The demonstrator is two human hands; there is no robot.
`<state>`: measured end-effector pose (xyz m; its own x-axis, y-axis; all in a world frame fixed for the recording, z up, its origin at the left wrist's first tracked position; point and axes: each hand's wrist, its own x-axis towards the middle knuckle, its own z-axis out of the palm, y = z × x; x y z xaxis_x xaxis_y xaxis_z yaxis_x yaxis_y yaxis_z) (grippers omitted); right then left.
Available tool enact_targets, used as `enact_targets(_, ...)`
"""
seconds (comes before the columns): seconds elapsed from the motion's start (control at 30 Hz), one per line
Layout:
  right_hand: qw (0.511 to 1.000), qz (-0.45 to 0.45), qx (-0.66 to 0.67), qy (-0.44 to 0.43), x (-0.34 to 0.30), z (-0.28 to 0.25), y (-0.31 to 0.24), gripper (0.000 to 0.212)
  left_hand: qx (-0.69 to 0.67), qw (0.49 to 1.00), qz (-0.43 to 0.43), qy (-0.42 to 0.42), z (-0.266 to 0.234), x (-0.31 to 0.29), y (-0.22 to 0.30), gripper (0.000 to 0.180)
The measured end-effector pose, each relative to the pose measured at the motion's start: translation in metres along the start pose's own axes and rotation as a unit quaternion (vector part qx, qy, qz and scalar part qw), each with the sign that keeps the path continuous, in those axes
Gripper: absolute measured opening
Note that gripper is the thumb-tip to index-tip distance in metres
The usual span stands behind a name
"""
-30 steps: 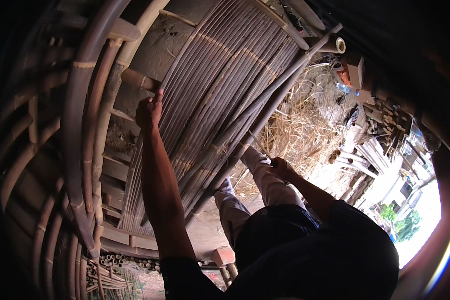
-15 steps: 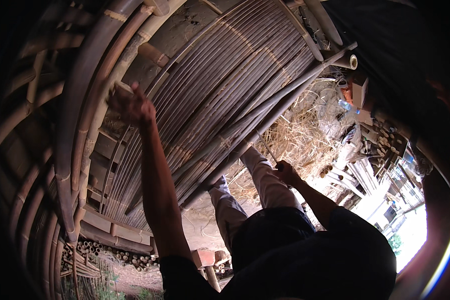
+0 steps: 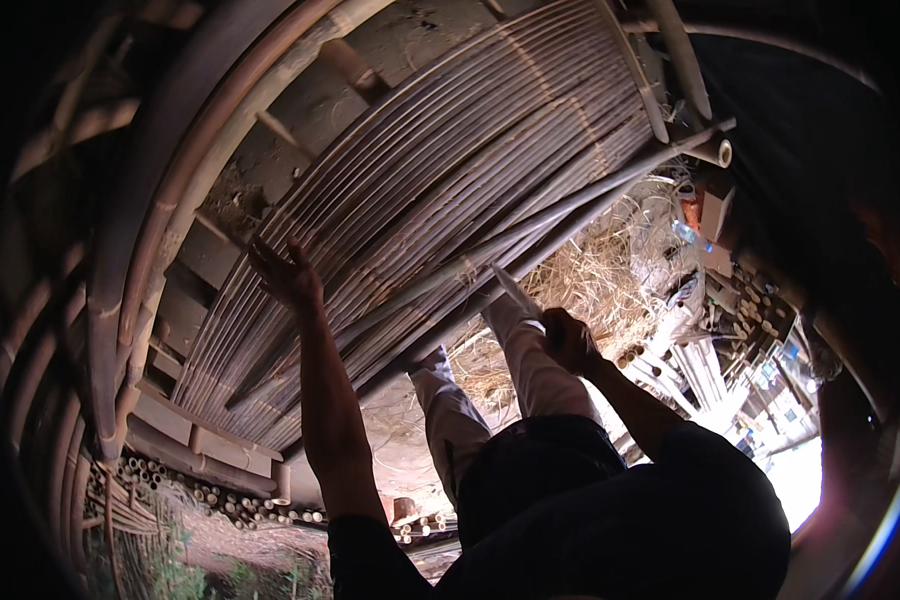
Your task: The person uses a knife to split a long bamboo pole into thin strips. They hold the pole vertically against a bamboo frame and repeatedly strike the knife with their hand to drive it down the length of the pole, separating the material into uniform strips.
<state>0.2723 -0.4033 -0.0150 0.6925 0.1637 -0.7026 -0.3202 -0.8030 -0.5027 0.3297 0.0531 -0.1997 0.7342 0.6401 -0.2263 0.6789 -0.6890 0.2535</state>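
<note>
A wide platform of thin bamboo slats [image 3: 440,180] fills the middle, its slats running on a slant. Over its left part I hold out my left hand [image 3: 290,275], fingers apart and nothing in them. It looks raised above the slats; whether it touches any, I cannot tell. Down by my right thigh, my right hand [image 3: 568,340] is closed round the handle of a knife [image 3: 516,292]. The blade points up and away toward the platform's near edge. A loose bamboo pole [image 3: 560,203] lies slantwise over the slats near that edge.
Thick bent-looking bamboo poles [image 3: 160,215] stand at the left. Straw-like shavings [image 3: 605,255] cover the ground at right, beside a plastic bottle [image 3: 688,236]. Cut bamboo lengths [image 3: 755,305] are stacked farther right; more cut poles [image 3: 230,505] lie at lower left.
My left hand has come away from beside the thick poles at left and is now over the slats. The knife has turned, showing more of its blade's flat side. The whole view has shifted.
</note>
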Motion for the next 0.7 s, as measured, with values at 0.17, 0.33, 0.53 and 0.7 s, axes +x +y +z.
enact_targets(0.17,0.997,-0.066,-0.036,0.026,0.065,-0.003,-0.051,0.08,-0.003,0.999,-0.038,0.021,-0.014,0.014,-0.088,0.075)
enact_targets(0.33,0.949,-0.266,-0.134,0.105,0.141,0.001,-0.102,0.07,0.119,0.992,-0.034,-0.029,-0.034,0.033,-0.207,0.077)
enact_targets(0.53,0.912,-0.188,-0.359,0.06,0.211,0.022,-0.196,0.067,0.162,0.965,-0.043,-0.2,-0.074,0.037,-0.253,0.081)
enact_targets(0.7,0.872,-0.265,-0.404,0.072,0.244,0.044,-0.266,0.067,0.143,0.965,-0.06,-0.21,-0.079,0.029,-0.256,0.081)
